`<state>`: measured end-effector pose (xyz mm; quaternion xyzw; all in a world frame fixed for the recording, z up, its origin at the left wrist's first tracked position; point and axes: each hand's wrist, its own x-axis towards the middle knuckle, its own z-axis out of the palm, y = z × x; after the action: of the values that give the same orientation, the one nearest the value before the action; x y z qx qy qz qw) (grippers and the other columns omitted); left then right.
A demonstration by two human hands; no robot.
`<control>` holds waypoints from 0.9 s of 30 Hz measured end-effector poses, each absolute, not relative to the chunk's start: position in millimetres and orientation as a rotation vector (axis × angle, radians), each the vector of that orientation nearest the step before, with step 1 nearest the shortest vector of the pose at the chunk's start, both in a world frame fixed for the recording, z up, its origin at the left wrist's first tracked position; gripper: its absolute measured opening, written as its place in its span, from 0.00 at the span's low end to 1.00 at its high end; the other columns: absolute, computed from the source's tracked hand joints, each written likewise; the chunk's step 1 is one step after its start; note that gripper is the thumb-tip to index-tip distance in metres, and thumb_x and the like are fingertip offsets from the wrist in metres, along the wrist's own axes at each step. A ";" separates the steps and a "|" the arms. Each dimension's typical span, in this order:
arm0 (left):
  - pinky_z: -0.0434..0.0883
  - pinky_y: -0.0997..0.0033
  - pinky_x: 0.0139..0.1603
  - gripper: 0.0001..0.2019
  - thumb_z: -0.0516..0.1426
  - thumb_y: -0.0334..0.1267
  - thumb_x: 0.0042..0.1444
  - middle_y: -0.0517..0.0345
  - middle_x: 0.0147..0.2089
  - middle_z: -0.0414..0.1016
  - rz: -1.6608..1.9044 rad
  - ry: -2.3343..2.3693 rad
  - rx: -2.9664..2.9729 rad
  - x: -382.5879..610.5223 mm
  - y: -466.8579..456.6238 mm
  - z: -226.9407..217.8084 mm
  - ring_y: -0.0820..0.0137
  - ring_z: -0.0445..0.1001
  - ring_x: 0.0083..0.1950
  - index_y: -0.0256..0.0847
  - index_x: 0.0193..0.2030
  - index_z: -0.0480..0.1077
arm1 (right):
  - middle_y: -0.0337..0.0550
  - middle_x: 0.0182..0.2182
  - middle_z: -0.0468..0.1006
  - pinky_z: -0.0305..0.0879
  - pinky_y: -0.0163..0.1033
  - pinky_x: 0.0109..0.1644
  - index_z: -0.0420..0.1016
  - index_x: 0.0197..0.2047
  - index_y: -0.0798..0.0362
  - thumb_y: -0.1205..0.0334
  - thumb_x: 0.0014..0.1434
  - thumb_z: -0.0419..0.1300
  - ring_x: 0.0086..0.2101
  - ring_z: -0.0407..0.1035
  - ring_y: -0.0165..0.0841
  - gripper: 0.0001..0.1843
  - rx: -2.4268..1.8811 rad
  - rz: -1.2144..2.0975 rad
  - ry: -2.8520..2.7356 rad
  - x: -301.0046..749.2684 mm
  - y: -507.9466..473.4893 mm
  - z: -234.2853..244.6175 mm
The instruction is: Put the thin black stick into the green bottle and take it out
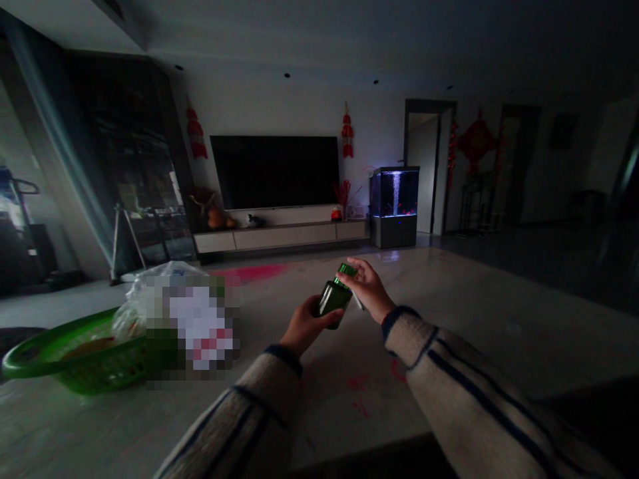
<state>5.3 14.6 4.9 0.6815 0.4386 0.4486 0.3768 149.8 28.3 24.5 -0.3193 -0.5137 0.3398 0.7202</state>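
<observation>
Clock centred on green bottle (330, 301): tilted, above the table (464, 306). Wrapped around the body by left hand (305, 322), pinched at the cap (346, 270) by right hand (368, 285). Could drop from a slack left hold on slick sides; could leak past a loose cap at this tilt. Cannot judge the seal. At 9, on pale, faintly glossy table: green basket (30, 366), clear bag (132, 305) overlapping its rim. At 10, red smear (257, 271); at 11, dark television (277, 173) above low cabinet (284, 235); between 5 and 6, red stains (358, 382). At 1, lit fish tank (397, 193), doorway (422, 179) just beside. Dimly lit throughout.
</observation>
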 end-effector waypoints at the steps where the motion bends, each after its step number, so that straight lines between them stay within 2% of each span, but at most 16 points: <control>1: 0.70 0.70 0.36 0.23 0.63 0.43 0.38 0.52 0.36 0.75 1.145 1.126 1.729 6.0 13.3 6.1 0.67 0.73 0.37 0.33 0.41 0.68 | 0.44 0.39 0.72 0.62 0.42 0.46 0.67 0.42 0.53 0.57 0.38 0.65 0.40 0.67 0.34 0.26 -0.710 0.737 -1.161 150.5 28.0 24.6; 5: 0.70 0.71 0.35 0.23 0.64 0.41 0.37 0.53 0.35 0.76 1.146 1.132 1.706 8.6 12.0 7.8 0.67 0.74 0.35 0.33 0.41 0.69 | 0.43 0.42 0.72 0.58 0.42 0.51 0.70 0.40 0.52 0.60 0.43 0.60 0.44 0.65 0.34 0.18 -0.693 0.719 -1.237 152.8 23.3 28.6; 9: 0.70 0.70 0.36 0.25 0.64 0.44 0.36 0.51 0.36 0.76 1.143 1.131 1.748 8.6 16.4 4.1 0.67 0.73 0.36 0.33 0.41 0.70 | 0.42 0.43 0.71 0.56 0.41 0.53 0.70 0.42 0.51 0.63 0.42 0.59 0.47 0.63 0.33 0.20 -0.698 0.726 -1.208 153.8 21.4 31.1; 13: 0.69 0.71 0.34 0.26 0.64 0.46 0.36 0.51 0.35 0.75 1.159 1.076 1.726 7.6 23.5 -1.7 0.68 0.73 0.35 0.33 0.42 0.69 | 0.43 0.41 0.69 0.60 0.41 0.48 0.66 0.44 0.51 0.63 0.39 0.60 0.42 0.65 0.33 0.24 -0.717 0.783 -1.134 154.4 24.2 29.5; 18: 0.69 0.72 0.32 0.26 0.63 0.47 0.37 0.52 0.34 0.75 1.212 1.114 1.735 9.9 28.7 -6.0 0.69 0.73 0.33 0.32 0.42 0.69 | 0.43 0.42 0.68 0.61 0.38 0.43 0.65 0.41 0.52 0.62 0.38 0.59 0.42 0.64 0.33 0.23 -0.749 0.874 -0.996 156.2 28.6 27.0; 24: 0.68 0.72 0.32 0.26 0.63 0.47 0.37 0.51 0.34 0.74 1.238 1.108 1.700 14.2 24.7 -3.9 0.69 0.72 0.33 0.32 0.42 0.69 | 0.38 0.33 0.70 0.62 0.36 0.40 0.63 0.42 0.52 0.55 0.38 0.64 0.35 0.66 0.30 0.27 -0.754 0.943 -1.003 153.9 24.8 27.6; 27: 0.69 0.72 0.33 0.26 0.63 0.47 0.37 0.51 0.34 0.74 1.240 1.096 1.697 14.7 23.2 -3.2 0.69 0.72 0.34 0.32 0.42 0.69 | 0.37 0.31 0.70 0.62 0.36 0.40 0.62 0.43 0.53 0.55 0.36 0.66 0.33 0.67 0.28 0.30 -0.710 0.940 -1.016 153.1 22.2 28.7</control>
<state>14.7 23.2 -3.2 0.6633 0.4284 0.4846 0.3764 153.1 22.2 28.7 -0.3203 -0.4582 0.4239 0.7126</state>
